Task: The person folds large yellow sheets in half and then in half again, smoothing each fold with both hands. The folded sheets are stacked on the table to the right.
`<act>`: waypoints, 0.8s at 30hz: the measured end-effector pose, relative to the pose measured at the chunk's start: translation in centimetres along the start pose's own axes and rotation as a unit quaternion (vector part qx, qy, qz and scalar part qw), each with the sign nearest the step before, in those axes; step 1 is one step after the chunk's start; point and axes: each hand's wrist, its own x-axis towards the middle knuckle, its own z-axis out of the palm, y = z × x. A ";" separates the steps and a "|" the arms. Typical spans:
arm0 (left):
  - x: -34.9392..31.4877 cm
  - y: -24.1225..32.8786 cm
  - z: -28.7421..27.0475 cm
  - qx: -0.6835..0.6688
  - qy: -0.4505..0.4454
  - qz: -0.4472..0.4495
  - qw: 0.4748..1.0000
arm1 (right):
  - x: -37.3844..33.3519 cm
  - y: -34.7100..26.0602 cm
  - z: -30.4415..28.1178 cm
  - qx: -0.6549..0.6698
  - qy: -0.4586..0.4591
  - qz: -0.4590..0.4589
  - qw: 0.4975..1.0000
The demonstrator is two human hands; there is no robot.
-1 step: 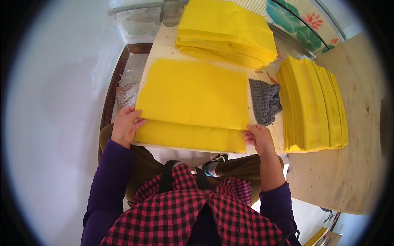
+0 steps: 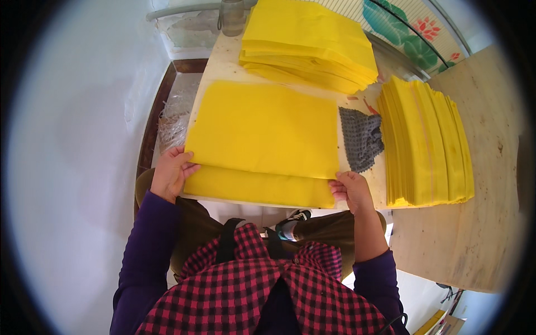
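Note:
A large yellow sheet (image 2: 262, 131) lies flat on the light wooden table (image 2: 223, 61) in front of me. Its top layer ends short of the near edge, so a strip of the yellow layer underneath shows below it. My left hand (image 2: 170, 174) grips the top layer's near left corner. My right hand (image 2: 350, 191) pinches its near right corner at the table's front edge.
A thick stack of yellow sheets (image 2: 310, 42) lies at the back of the table, and another stack (image 2: 427, 142) sits to the right. Between them is a grey checked cloth (image 2: 360, 139). A wooden board (image 2: 480, 223) extends right, a white wall (image 2: 72, 139) stands left, and a jar (image 2: 231, 17) is at the far edge.

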 end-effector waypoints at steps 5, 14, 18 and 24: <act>-0.3 1.6 -0.6 0.061 -0.054 -0.047 0.996 | 0.3 -0.2 -0.3 -0.047 -0.003 -0.007 0.999; 4.0 4.5 -0.5 0.138 -0.112 -0.058 0.982 | 3.1 -2.6 -0.3 -0.095 -0.013 -0.013 0.995; 6.3 4.8 0.4 0.124 -0.117 -0.024 0.985 | 4.6 -3.5 0.0 -0.093 -0.011 -0.037 0.995; 8.6 5.7 3.0 0.183 -0.094 0.014 0.979 | 7.1 -5.3 0.4 -0.092 -0.023 -0.050 0.994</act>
